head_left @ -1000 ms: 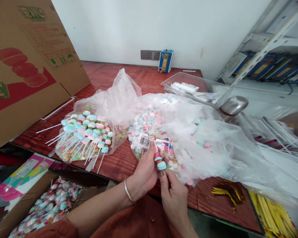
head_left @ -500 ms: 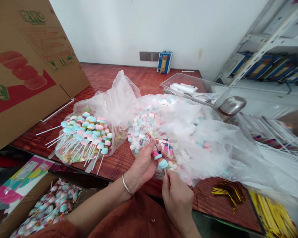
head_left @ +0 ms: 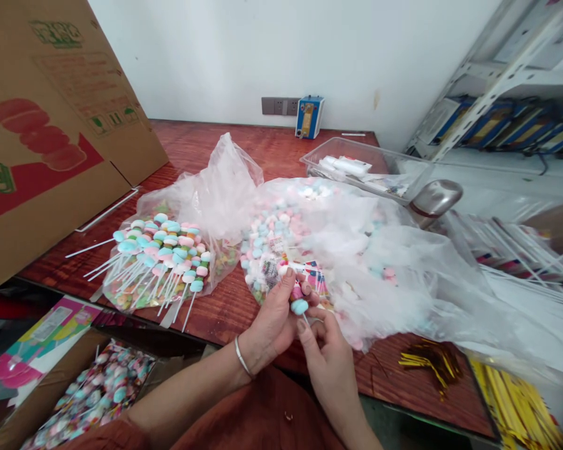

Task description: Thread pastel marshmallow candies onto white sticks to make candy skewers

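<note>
My left hand (head_left: 273,322) grips a candy skewer (head_left: 299,304) with pink and blue pieces, partly inside a small printed clear wrapper (head_left: 273,269). My right hand (head_left: 326,356) pinches the white stick just below the blue candy. Both hands are over the near edge of the red wooden table (head_left: 225,306). Behind them lies a large clear plastic bag (head_left: 356,250) of loose pastel candies. To the left, a pile of finished candy skewers (head_left: 162,256) rests on another plastic bag.
A big cardboard box (head_left: 51,137) leans at the left. Below the table edge an open box (head_left: 82,394) holds wrapped skewers. A clear tray (head_left: 361,169), a blue device (head_left: 308,116), gold twist ties (head_left: 426,362) and white sticks (head_left: 520,250) lie around.
My right hand has slid up the stick, closer to the blue candy. The skewer has gone further into the wrapper held by my left hand.
</note>
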The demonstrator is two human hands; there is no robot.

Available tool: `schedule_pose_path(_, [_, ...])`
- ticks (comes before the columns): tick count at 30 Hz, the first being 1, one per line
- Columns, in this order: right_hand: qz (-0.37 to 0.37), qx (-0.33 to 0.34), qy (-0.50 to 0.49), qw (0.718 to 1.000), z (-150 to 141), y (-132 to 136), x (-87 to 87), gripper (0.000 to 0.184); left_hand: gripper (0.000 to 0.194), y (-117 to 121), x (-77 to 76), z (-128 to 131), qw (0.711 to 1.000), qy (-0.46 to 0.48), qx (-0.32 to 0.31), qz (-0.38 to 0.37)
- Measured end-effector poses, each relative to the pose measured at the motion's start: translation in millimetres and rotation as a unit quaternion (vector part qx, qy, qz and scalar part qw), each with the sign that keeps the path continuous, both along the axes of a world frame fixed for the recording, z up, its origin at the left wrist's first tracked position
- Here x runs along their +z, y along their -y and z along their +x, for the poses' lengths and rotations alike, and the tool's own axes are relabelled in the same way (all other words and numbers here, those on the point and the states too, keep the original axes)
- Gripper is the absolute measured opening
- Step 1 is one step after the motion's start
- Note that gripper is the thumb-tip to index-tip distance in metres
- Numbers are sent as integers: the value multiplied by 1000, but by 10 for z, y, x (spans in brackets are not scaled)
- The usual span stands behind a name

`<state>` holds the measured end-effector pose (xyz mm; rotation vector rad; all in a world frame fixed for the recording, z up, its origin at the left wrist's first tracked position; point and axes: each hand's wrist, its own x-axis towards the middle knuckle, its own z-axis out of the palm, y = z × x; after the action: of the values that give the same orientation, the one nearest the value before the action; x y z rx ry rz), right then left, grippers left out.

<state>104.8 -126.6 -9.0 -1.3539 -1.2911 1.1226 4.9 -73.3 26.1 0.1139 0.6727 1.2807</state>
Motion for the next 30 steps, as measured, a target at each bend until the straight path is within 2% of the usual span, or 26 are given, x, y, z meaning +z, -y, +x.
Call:
schedule_pose_path(2, [122, -31, 172, 977, 45, 35, -29, 24, 36, -18, 23, -21, 1000, -18, 20, -1])
schedule_pose_path(3, [159, -40, 213, 963, 56, 53, -43, 24, 36, -20, 32, -27, 999, -25, 24, 1])
schedule_pose_path(4, [171, -39, 213, 961, 58, 67, -51, 25, 35, -16, 37, -30, 999, -30, 25, 3])
schedule_pose_path(6, [100, -12, 104, 989, 41, 80, -45, 27, 35, 5, 35, -32, 1000, -18, 6, 8])
schedule_pose_path(7, [31, 8, 4, 999, 28, 77, -30, 28, 35, 17, 28, -35, 1000, -4, -8, 12])
schedule_pose_path(8, [-46, 28, -107, 993, 15, 70, -8, 29, 35, 26, 19, -42, 999, 13, -27, 18])
schedule_pose_path(10, [-166, 54, -294, 940, -1, 47, 45, 30, 37, 30, 2, -70, 998, 37, -53, 23])
schedule_pose_path(12, [-213, 65, -395, 892, -4, 30, 94, 28, 35, 14, -9, -110, 998, 34, -46, 26])
schedule_pose_path(16, [-257, 116, -467, 838, -22, 43, 132, 26, 29, -28, -8, -168, 998, 22, -23, 48])
schedule_pose_path(18, [-264, 133, -466, 834, -46, 59, 112, 26, 26, -34, 0, -165, 997, 29, -40, 57])
schedule_pose_path(19, [-251, 125, -443, 852, -55, 62, 94, 27, 26, -34, 6, -155, 997, 28, -48, 56])
schedule_pose_path(20, [-221, 107, -394, 886, -58, 57, 72, 28, 25, -33, 14, -141, 997, 21, -53, 47])
schedule_pose_path(22, [-103, 57, -211, 970, -37, 30, 23, 28, 25, -35, 30, -105, 999, -3, -48, 19])
schedule_pose_path(23, [-17, 31, -86, 996, -14, 9, -1, 26, 24, -38, 38, -87, 999, -17, -40, 3])
schedule_pose_path(24, [76, 10, 42, 996, 15, -12, -21, 23, 25, -42, 45, -70, 999, -31, -32, -14])
schedule_pose_path(26, [232, -4, 243, 942, 75, -49, -47, 16, 25, -53, 56, -44, 997, -53, -18, -45])
schedule_pose_path(27, [278, -3, 296, 914, 98, -60, -50, 15, 25, -58, 60, -37, 996, -60, -14, -57])
schedule_pose_path(28, [296, -1, 314, 902, 114, -64, -45, 16, 24, -63, 63, -35, 996, -63, -13, -65])
schedule_pose_path(29, [284, 5, 298, 911, 120, -60, -32, 17, 23, -67, 66, -37, 996, -60, -12, -66])
schedule_pose_path(30, [238, 17, 246, 939, 116, -49, -12, 20, 23, -69, 67, -44, 997, -53, -13, -59])
